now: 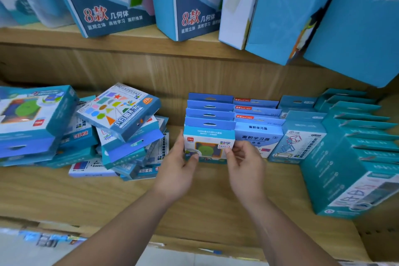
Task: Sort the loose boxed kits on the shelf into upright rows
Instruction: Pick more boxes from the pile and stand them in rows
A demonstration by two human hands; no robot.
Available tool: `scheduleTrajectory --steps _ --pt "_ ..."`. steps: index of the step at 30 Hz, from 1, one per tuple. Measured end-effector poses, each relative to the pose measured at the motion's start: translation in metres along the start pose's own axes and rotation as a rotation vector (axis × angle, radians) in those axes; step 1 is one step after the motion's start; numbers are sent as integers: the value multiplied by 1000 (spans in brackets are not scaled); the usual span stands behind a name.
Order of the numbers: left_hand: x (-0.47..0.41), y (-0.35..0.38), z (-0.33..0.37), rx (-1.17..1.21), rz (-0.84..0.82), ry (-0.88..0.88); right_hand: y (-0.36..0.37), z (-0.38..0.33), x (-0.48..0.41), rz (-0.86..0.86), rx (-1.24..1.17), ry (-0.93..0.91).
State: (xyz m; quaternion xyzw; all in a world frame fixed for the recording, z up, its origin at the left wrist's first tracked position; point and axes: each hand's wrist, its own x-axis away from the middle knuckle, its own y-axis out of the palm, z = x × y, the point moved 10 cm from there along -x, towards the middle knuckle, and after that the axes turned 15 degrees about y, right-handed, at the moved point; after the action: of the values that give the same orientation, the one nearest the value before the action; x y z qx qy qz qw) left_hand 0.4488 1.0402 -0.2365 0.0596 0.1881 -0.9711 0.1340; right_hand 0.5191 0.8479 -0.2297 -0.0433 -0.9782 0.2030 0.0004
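**Both hands on the front box**

On my feed, the left hand [179, 165] and right hand [245, 163] pinch the front box [209, 139] by its two sides, thumbs on its face. It stands upright, nearest in a row mid-shelf [108, 201]. A loose pile [121, 123] lies left; more upright rows [300, 140] stand right.

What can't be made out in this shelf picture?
Head view:
- Kits behind the front kit: only hang tabs show; it hides their faces.
- Front kit's lower corners: covered by left hand and right hand.
- Loose pile: lower boxes buried under upper ones.
- Tall upper-shelf boxes: tops cut off by frame edge.
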Motion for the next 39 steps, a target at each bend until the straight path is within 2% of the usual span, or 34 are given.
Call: scheduleTrajectory --steps 6,9,14,18,21,26,31,35,39 --pt "10 -7 13 -108 26 -20 -12 -28 16 12 -50 -77" --pt "30 -28 23 -185 148 16 -11 -57 30 -21 -109 -169" --pt "68 -97 69 -236 397 172 16 -120 58 -158 -185 -359" --pt "92 -184 94 -441 627 234 59 -162 81 -300 -163 -414" --pt "102 -245 98 -603 722 221 98 -190 100 -409 -133 -434" --pt "97 -316 92 -775 670 216 160 -227 127 -478 -85 -384" --pt "83 -349 61 -896 459 116 205 -245 146 -409 110 -335" --pt "78 -347 44 -875 319 112 227 -242 151 -363 228 -281" --pt "78 -353 38 -752 318 172 243 -233 153 -384 164 -156"
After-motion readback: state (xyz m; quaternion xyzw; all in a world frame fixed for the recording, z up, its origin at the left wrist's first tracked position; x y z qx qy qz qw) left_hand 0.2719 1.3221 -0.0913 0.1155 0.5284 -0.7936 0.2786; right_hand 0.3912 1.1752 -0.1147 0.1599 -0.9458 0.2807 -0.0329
